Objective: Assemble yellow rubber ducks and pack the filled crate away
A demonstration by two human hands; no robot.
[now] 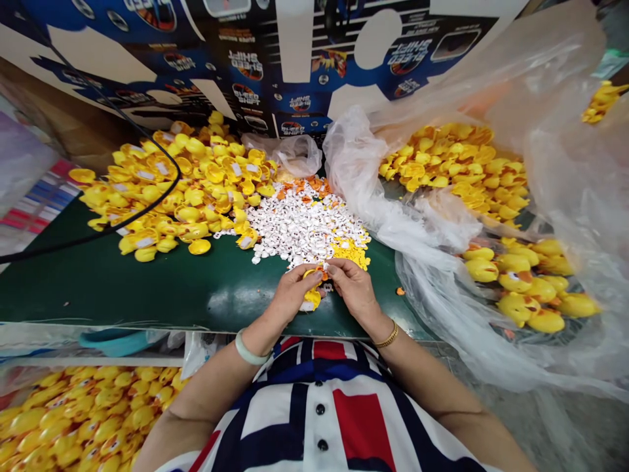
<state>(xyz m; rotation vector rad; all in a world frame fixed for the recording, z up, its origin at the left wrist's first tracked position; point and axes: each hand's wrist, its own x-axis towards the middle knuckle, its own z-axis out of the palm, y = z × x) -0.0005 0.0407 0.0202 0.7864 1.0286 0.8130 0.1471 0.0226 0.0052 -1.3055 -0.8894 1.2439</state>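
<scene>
Head view: the left hand [293, 295] closes narrowly around a small yellow plastic duck [312, 299], whose long axis the fingers hide. The right hand [354, 290] pinches a small orange plastic piece [322, 271] at its top, just above the dark green bench [162, 282].

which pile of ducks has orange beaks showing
The rubber ducks in the plastic bag at lower right of the view: they show eyes and orange beaks, unlike the white-patched heap on the left.
</scene>
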